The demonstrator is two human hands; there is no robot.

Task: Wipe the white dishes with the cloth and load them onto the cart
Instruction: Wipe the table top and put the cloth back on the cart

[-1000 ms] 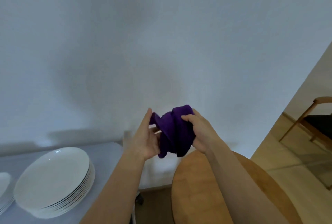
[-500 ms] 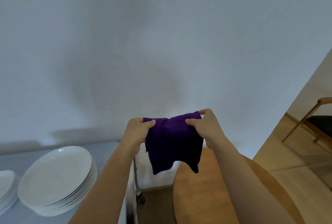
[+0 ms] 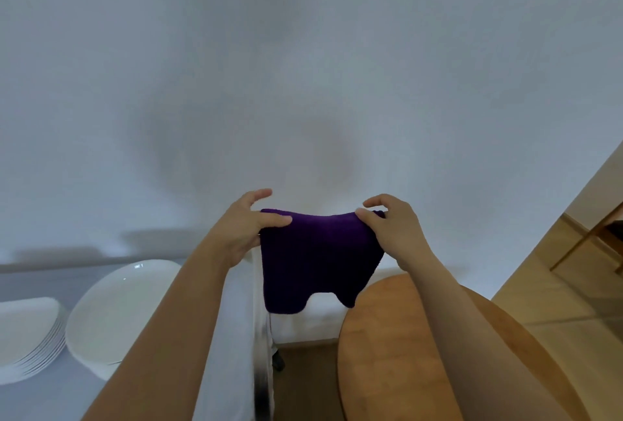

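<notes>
A dark purple cloth (image 3: 315, 262) hangs spread in the air in front of a plain wall. My left hand (image 3: 241, 228) pinches its top left corner between thumb and fingers. My right hand (image 3: 392, 228) pinches the top right corner. Low on the left, a stack of large white plates (image 3: 114, 312) sits on a white-covered surface (image 3: 232, 336). A second stack of white dishes (image 3: 27, 336) lies at the left edge, partly cut off by the frame.
A round wooden table (image 3: 397, 353) fills the lower right, under my right forearm. A wooden chair (image 3: 593, 238) stands at the far right on a wooden floor. A small caster wheel (image 3: 278, 358) shows below the white surface's edge.
The cloth went from a bunched bundle to spread flat. My hands moved apart, each pinching a top corner, and the cloth hangs wider than half a second ago.
</notes>
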